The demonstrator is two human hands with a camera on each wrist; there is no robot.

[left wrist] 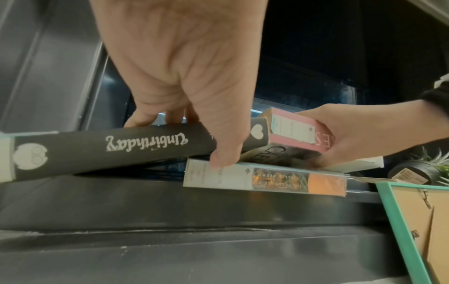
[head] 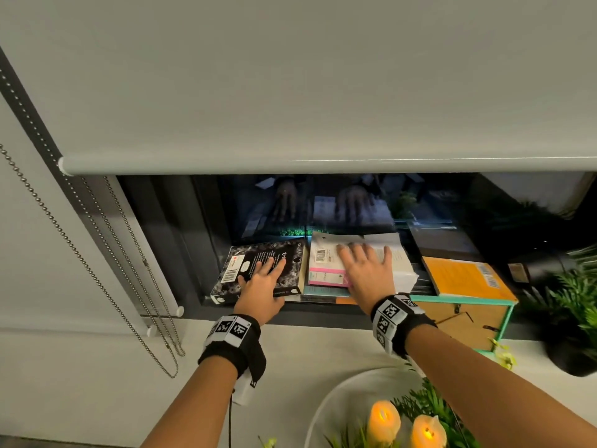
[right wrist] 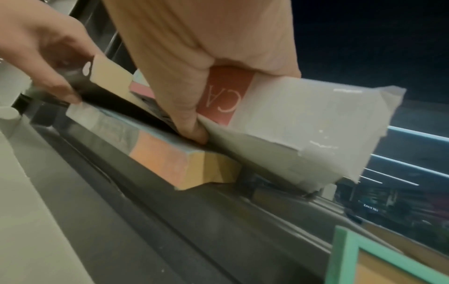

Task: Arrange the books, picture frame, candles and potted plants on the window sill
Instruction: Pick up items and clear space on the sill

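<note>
On the dark window sill lies a black book. My left hand grips it, fingers on the cover and thumb curled round the spine. Beside it my right hand holds a pink-spined book with a white cover, fingers on top and thumb underneath. Both books rest on a flat book with a teal and orange spine. An orange book lies to the right, behind a teal picture frame seen from its back.
A potted plant in a black pot stands at the far right. Two lit candles and greenery sit on a white plate at the bottom. The roller blind hangs low over the sill, its bead chain at the left.
</note>
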